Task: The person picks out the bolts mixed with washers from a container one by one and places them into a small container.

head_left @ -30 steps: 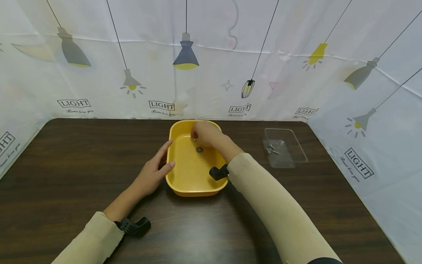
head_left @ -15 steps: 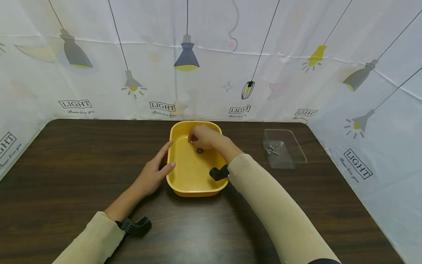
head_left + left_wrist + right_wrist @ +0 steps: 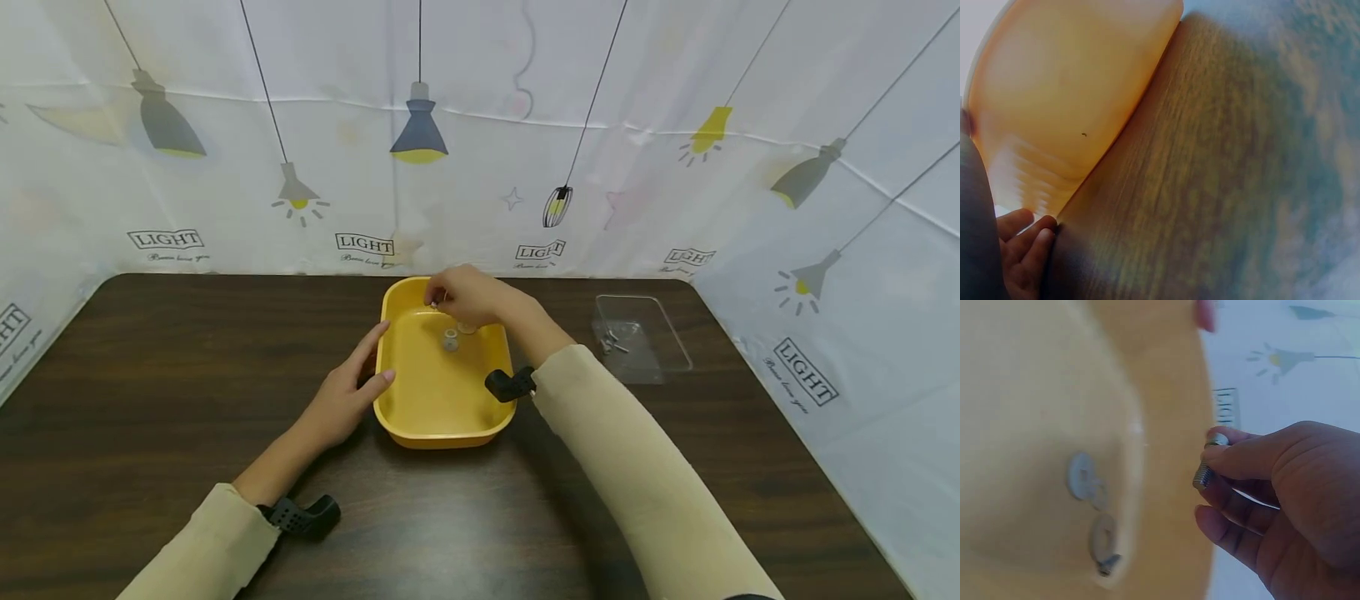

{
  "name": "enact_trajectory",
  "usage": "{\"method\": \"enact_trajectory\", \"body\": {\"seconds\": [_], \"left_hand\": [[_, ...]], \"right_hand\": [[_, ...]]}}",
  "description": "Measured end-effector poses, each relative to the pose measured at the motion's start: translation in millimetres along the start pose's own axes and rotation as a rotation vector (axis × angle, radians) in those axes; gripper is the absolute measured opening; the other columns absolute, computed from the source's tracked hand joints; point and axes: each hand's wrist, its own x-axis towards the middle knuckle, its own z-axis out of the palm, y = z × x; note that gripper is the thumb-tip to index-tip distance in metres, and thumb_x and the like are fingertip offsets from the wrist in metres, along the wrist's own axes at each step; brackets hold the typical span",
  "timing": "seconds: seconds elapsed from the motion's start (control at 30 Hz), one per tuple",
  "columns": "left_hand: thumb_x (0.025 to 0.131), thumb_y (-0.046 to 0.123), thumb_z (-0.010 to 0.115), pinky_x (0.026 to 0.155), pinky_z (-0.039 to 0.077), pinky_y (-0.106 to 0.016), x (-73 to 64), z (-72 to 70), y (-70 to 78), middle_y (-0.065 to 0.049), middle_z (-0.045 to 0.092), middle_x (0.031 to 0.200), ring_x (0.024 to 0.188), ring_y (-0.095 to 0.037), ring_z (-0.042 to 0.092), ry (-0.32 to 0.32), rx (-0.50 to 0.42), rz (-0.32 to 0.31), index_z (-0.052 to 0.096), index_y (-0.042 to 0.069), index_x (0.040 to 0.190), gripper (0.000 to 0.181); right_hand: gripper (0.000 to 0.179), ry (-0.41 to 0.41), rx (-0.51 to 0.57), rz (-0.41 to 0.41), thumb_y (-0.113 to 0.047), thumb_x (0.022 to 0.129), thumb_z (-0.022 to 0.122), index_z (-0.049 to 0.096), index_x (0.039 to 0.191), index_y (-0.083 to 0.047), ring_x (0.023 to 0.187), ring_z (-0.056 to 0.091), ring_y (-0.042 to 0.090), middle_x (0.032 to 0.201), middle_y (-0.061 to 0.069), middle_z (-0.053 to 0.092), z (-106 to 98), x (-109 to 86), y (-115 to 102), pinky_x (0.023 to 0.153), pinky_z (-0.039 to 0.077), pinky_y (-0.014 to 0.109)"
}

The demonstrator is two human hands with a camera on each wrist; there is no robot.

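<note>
My right grip point(image 3: 1297, 494) pinches the bolt point(image 3: 1202, 476), long axis across my thumb, over the yellow tray point(image 3: 444, 438) by the worktop's point(image 3: 187, 392) far edge.

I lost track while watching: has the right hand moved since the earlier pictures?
Yes, upward in the head view: the right hand now overlaps the far edge of the table, where earlier it showed just below.
</note>
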Motion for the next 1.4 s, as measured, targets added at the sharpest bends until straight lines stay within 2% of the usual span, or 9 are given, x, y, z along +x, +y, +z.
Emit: {"method": "enact_trajectory", "body": {"seconds": [0.17,0.4,0.63,0.73,0.93,1.17,1.4], "left_hand": [[0.106,0.031,0.049,0.108,0.047,-0.056,-0.3,-0.6,-0.7,-0.014,0.042,0.159,0.142,-0.034,0.048,-0.006,-0.007,0.003,0.013,0.030,0.164,0.068],[0.106,0.035,0.049,0.108,0.047,-0.055,-0.9,-1.5,-0.4,-0.013,0.042,0.159,0.141,-0.033,0.049,-0.005,-0.008,0.013,0.013,0.032,0.164,0.068],[0.106,0.036,0.049,0.108,0.047,-0.055,-2.2,-2.8,-1.8,-0.013,0.041,0.160,0.142,-0.033,0.048,-0.003,-0.017,0.021,0.013,0.030,0.164,0.068],[0.106,0.036,0.049,0.108,0.047,-0.055,-1.8,-2.3,-2.2,-0.013,0.041,0.160,0.143,-0.033,0.048,-0.007,-0.020,0.023,0.013,0.030,0.164,0.068],[0.106,0.034,0.049,0.108,0.047,-0.055,-0.6,-2.7,-2.8,-0.013,0.039,0.161,0.143,-0.032,0.047,-0.012,-0.018,0.021,0.013,0.029,0.164,0.068],[0.107,0.034,0.048,0.107,0.047,-0.055,-3.7,-4.7,-4.1,-0.011,0.039,0.162,0.142,-0.032,0.048,-0.003,0.007,0.011,0.013,0.031,0.164,0.067],[0.107,0.034,0.048,0.109,0.045,-0.056,-0.5,-1.9,-4.2,-0.012,0.036,0.163,0.144,-0.033,0.045,-0.009,0.003,0.011,0.013,0.031,0.164,0.067]], "right_hand": [[0.025,0.041,0.039,-0.046,-0.006,0.101,0.054,0.069,0.121,-0.002,0.104,0.064,0.023,0.119,0.013,0.071,-15.5,-19.2,0.1,0.097,0.054,0.036],[0.022,0.079,0.030,-0.074,-0.005,0.100,0.057,0.070,0.118,-0.007,0.102,0.063,0.022,0.117,0.009,0.071,-35.5,-53.1,2.4,0.093,0.054,0.037],[0.020,0.118,0.007,-0.098,-0.004,0.099,0.059,0.071,0.114,-0.005,0.098,0.064,0.021,0.111,0.007,0.071,-36.7,-85.0,14.7,0.091,0.055,0.039],[0.019,0.173,0.036,-0.085,-0.004,0.098,0.061,0.071,0.114,-0.005,0.097,0.065,0.021,0.110,0.008,0.071,-31.4,-104.3,26.1,0.089,0.056,0.040],[0.019,0.295,0.134,0.022,-0.007,0.098,0.063,0.069,0.116,-0.009,0.095,0.065,0.019,0.111,0.007,0.070,-22.4,-140.6,52.3,0.085,0.055,0.039],[0.019,0.313,0.154,0.059,-0.009,0.100,0.061,0.069,0.117,-0.009,0.097,0.064,0.020,0.112,0.008,0.070,-20.9,-150.9,66.4,0.086,0.054,0.039],[0.019,0.319,0.093,0.106,-0.007,0.099,0.061,0.069,0.116,-0.009,0.096,0.065,0.021,0.110,0.007,0.071,-23.6,-154.3,73.0,0.085,0.056,0.041]]}}
